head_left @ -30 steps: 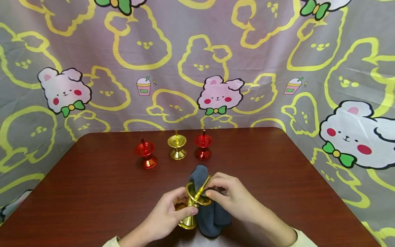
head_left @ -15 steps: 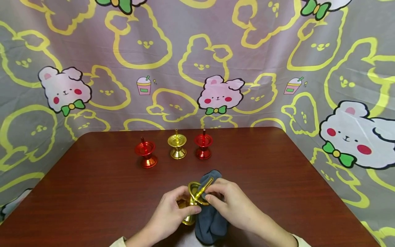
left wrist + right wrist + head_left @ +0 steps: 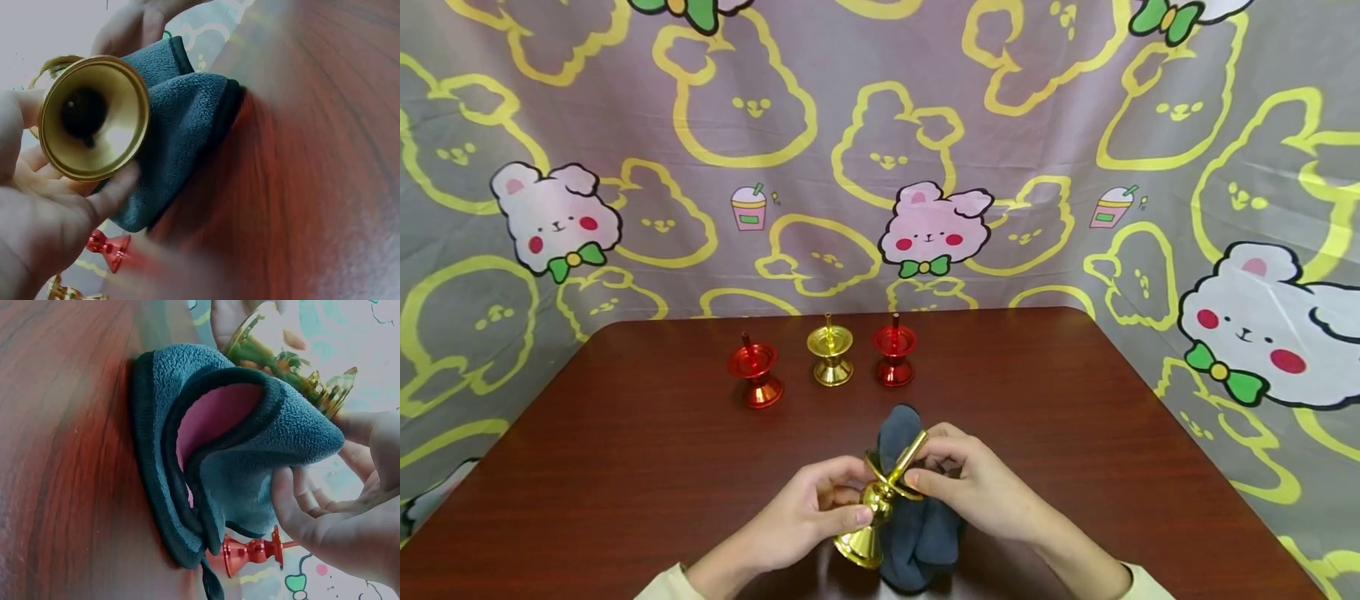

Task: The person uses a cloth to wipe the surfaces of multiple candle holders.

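In the head view, a gold candlestick (image 3: pixel 877 500) is held tilted just above the surface (image 3: pixel 625 467) by the left hand (image 3: pixel 805 521), fingers curled round its stem, while a dark cloth (image 3: pixel 917 517) is pinched against its cup by the right hand (image 3: pixel 970 483); two red candlesticks (image 3: pixel 755 375) and another gold one (image 3: pixel 831 354) are lined up farther back. In the left wrist view, the hollow base of the candlestick (image 3: pixel 94 115) is seen beside the cloth (image 3: pixel 175 137). In the right wrist view, the folded cloth (image 3: pixel 237 456) is gripped by curled fingers (image 3: pixel 300 512), with the candlestick (image 3: pixel 281 359) touching it.

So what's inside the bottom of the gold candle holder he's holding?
The gold candle holder is hollow, shiny inside, narrowing to a dark hole. How deep that hole goes is hidden. The left hand grips it beside the grey cloth.
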A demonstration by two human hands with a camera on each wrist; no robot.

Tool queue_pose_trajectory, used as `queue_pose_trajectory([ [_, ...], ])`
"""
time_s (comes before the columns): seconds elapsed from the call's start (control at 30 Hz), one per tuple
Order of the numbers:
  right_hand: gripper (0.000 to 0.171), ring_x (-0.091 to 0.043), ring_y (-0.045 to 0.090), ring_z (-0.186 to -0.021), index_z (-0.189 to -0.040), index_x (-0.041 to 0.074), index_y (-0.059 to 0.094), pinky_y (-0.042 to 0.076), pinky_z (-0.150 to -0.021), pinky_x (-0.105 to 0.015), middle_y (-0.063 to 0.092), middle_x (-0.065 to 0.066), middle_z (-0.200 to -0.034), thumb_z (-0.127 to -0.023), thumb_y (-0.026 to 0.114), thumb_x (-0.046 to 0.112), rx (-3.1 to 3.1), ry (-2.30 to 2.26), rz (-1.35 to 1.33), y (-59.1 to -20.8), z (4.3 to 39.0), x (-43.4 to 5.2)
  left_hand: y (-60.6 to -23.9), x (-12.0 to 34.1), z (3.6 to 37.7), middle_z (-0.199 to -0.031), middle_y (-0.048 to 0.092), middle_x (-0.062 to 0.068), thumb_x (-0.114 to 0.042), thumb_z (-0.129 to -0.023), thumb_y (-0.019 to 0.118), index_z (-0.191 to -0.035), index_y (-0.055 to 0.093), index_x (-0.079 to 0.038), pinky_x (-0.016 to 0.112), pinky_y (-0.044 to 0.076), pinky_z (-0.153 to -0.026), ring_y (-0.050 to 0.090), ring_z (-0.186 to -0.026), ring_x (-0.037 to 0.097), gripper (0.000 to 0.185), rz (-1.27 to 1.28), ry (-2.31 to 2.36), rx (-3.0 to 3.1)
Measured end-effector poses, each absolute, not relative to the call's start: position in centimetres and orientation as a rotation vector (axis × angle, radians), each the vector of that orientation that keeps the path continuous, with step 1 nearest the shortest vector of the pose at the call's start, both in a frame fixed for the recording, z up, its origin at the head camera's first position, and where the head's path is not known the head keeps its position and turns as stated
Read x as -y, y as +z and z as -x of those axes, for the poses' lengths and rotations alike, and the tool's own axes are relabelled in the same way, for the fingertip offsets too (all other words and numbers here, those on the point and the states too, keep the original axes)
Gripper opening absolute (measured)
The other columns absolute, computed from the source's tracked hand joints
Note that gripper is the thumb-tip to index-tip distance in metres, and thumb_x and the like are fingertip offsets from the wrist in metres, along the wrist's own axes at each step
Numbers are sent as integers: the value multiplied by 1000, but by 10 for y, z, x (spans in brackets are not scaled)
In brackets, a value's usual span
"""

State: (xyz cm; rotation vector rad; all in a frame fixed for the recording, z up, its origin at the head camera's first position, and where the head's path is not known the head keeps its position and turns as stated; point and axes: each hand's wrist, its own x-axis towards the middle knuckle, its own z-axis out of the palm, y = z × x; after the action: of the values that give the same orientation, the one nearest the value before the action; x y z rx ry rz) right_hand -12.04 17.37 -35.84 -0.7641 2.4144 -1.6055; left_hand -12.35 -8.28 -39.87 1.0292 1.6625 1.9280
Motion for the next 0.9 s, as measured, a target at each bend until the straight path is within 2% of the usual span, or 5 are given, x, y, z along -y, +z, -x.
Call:
queue_pose_trajectory([
  [0.1, 9, -22, 60, -91, -103, 19, 74, 53, -76, -32, 61, -4, -105, -97, 69, 23, -2396, -1596, 789, -358, 121, -173, -400, 83, 123, -109, 68, 12, -1, -100, 59, -124, 49, 15, 26, 55, -81, 69, -98, 16, 30, -1019, 1965, -1556],
  [0.2, 9, -21, 61, -87, -103, 17, 72, 52, -74, -31, 63, -2, -97, -98, 67, 22, -2396, -1578, 813, -357, 121, -172, -399, 82, 120, -108, 69, 18, -2, -101, 57, -125, 47, 16, 27, 55, -82, 69, -99, 17, 32, -1008, 1981, -1548],
  [0.43, 9, -16, 61, -82, -101, 18, 72, 51, -69, -30, 66, 2, -89, -99, 65, 23, -2448, -1534, 760, -355, 123, -171, -400, 78, 117, -109, 62, 27, 2, -98, 61, -121, 53, 13, 29, 56, -80, 69, -97, 17, 27, -1045, 2015, -1808],
  [0.67, 9, -12, 58, -73, -101, 19, 74, 48, -64, -27, 65, 5, -84, -98, 66, 24, -2503, -1500, 722, -357, 120, -168, -405, 73, 113, -98, 68, 16, -4, -93, 69, -121, 59, 3, 27, 55, -73, 65, -88, 12, 30, -935, 1976, -2109],
  [0.9, 13, -11, 58, -76, -107, 18, 74, 47, -65, -26, 65, 5, -87, -99, 65, 24, -2490, -1496, 705, -358, 117, -169, -410, 63, 112, -108, 65, 2, 0, -88, 74, -120, 64, -9, 29, 56, -77, 66, -93, 19, 35, -996, 1925, -2442],
])
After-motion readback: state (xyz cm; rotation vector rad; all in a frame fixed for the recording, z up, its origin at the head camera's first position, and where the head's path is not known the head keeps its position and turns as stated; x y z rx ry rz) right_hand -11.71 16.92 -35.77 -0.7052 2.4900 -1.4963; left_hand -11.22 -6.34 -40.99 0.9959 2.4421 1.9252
